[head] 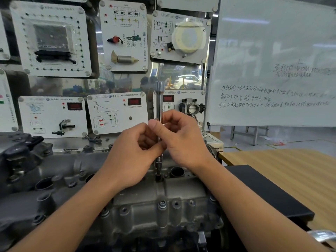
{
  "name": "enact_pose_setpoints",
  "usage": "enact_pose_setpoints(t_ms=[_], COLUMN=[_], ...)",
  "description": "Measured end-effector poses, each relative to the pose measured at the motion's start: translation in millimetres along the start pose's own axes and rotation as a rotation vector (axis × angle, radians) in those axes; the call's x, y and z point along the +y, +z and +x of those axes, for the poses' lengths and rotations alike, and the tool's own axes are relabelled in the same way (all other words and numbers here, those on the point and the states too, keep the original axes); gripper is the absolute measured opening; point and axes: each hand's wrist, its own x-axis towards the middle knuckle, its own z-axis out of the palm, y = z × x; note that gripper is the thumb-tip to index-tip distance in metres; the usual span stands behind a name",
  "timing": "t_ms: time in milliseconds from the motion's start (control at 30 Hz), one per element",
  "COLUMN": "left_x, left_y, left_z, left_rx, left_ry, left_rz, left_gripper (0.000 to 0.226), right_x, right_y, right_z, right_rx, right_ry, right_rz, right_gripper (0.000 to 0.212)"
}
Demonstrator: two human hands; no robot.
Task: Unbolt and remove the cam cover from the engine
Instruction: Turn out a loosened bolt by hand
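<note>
A grey metal cam cover (pixel 138 202) tops the engine in front of me, with bolt holes and round plug wells along it. A long chrome extension bar (pixel 159 102) stands upright, its socket end (pixel 158 163) seated on a bolt in the middle of the cover. My left hand (pixel 131 155) grips the bar's lower part with curled fingers. My right hand (pixel 180 139) pinches the bar just above, thumb and fingers wrapped round the shaft. Both hands hide the bar's middle.
Behind the engine stands a wall of white training panels (pixel 116 113) with sensors and displays. A whiteboard (pixel 272 70) leans at the right. A black mat (pixel 263 193) on a wooden table (pixel 291 171) lies to the right. More dark engine parts (pixel 21 153) sit at the left.
</note>
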Motion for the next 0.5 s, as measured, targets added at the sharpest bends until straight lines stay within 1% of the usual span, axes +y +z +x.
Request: enact_pose_setpoints(t_ms=[33,67,167,233,300,367,433,500], left_x=[-0.1,0.4,2.2,3.4,2.5,2.3,4.4,5.1], left_y=[0.0,0.1,0.0,-1.0,-1.4,-0.5,0.2,0.2], left_z=[0.0,0.2,-0.3,-1.6,-1.6,-0.8,-0.5,-0.3], left_rx=[-0.013,-0.037,-0.123,-0.136,-0.103,-0.056,-0.026,-0.007], left_ry=[-0.008,-0.016,-0.005,0.0,-0.013,-0.012,0.008,0.027], left_rz=[-0.011,-0.025,-0.035,-0.03,-0.012,0.014,0.035,0.023], left_gripper=[0.005,0.005,0.017,0.022,0.016,0.004,0.013,0.018], right_x=[0.4,0.7,1.9,1.5,1.4,2.9,4.0,6.0], right_y=[-0.7,-0.9,0.4,0.6,-0.2,-1.0,-0.8,-1.3], right_z=[0.6,1.1,0.6,0.4,1.1,1.5,1.3,1.5], right_rx=[0.01,0.002,-0.071,-0.094,-0.076,-0.017,0.038,0.042], right_ry=[-0.004,-0.005,0.044,0.101,0.087,0.017,-0.001,-0.008], right_rz=[-0.006,-0.007,0.033,0.101,0.101,0.043,0.017,0.005], right_gripper=[0.02,0.02,0.024,0.027,0.027,0.02,0.015,0.015])
